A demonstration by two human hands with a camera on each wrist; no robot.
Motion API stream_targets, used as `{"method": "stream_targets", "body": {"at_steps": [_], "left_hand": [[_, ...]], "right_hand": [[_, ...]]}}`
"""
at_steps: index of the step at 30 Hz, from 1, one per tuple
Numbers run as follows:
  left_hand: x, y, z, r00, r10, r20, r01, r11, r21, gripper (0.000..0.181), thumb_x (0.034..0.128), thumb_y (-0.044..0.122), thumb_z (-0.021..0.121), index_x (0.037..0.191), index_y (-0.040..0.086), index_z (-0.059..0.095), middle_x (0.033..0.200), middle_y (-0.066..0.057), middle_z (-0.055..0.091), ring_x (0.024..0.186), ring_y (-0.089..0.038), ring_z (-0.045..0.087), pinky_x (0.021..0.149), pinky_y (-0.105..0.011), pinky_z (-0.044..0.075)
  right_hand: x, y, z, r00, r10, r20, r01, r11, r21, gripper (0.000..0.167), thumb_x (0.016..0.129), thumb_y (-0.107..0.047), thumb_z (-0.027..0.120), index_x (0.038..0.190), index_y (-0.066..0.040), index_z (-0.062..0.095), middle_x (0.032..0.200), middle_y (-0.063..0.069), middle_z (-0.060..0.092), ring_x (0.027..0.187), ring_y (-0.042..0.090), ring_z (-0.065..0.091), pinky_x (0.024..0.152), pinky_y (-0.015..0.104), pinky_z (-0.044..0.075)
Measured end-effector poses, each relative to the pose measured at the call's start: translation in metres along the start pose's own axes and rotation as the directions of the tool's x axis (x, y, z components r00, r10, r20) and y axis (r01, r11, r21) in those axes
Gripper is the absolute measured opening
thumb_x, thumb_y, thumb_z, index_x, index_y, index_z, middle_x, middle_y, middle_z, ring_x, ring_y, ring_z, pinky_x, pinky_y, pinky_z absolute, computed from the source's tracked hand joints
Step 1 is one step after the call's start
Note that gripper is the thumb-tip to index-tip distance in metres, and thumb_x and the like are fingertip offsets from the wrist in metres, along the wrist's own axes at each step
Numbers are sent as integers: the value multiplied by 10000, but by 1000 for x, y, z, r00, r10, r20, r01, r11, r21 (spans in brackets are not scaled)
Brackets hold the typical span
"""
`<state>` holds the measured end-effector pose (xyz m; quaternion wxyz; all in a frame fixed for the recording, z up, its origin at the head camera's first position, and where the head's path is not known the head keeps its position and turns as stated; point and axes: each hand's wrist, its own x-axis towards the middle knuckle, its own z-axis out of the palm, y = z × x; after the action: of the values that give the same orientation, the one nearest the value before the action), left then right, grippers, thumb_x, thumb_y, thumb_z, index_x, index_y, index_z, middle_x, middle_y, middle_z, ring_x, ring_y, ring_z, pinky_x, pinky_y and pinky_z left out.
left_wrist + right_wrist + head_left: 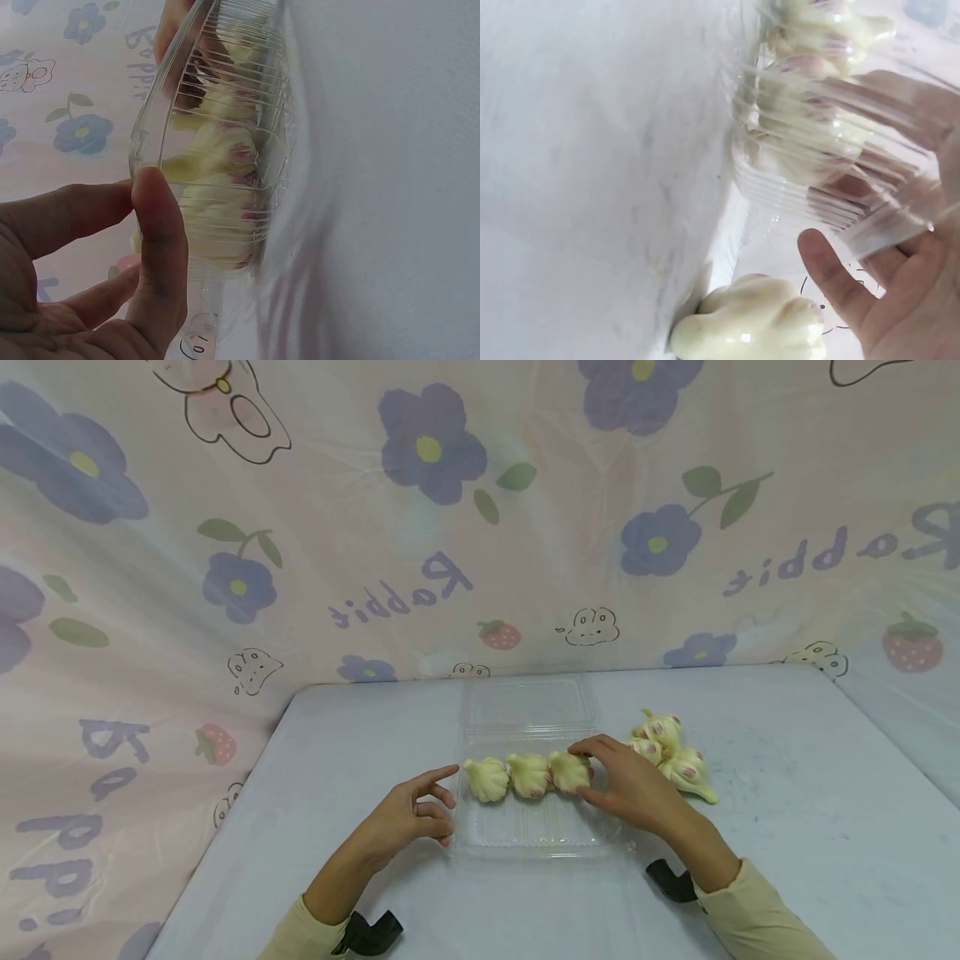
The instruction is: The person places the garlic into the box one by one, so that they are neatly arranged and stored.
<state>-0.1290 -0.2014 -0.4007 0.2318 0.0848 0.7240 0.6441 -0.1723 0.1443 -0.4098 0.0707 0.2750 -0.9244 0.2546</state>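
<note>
A clear plastic clamshell box lies open on the table, its lid folded back toward the wall. Three garlic bulbs sit in a row along the far side of its base: a left bulb, a middle bulb and a right bulb. My right hand holds the right bulb between thumb and fingers, seen through the ribbed wall in the right wrist view. At the box's left edge is my left hand, relaxed fingers at the rim.
Several more garlic bulbs lie in a pile right of the box, partly behind my right hand. White cloth covers the table. A printed curtain hangs along the back and sides. Black mounts show at both wrists.
</note>
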Motion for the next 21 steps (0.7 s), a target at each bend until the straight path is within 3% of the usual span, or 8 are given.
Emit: {"method": "stream_targets", "body": {"at_steps": [21], "left_hand": [[-1,0,1,1000,1,-4,-1,1000,-5,816,849,-68,664,1563,82,299,1108,-108,486,768,-128,640,719,-310,603]], "right_hand": [[0,0,-3,1000,-1,10,1,1000,27,524,809,-190,826,1277,-85,613,1278,68,631,1163,285,631,938,473,554]]}}
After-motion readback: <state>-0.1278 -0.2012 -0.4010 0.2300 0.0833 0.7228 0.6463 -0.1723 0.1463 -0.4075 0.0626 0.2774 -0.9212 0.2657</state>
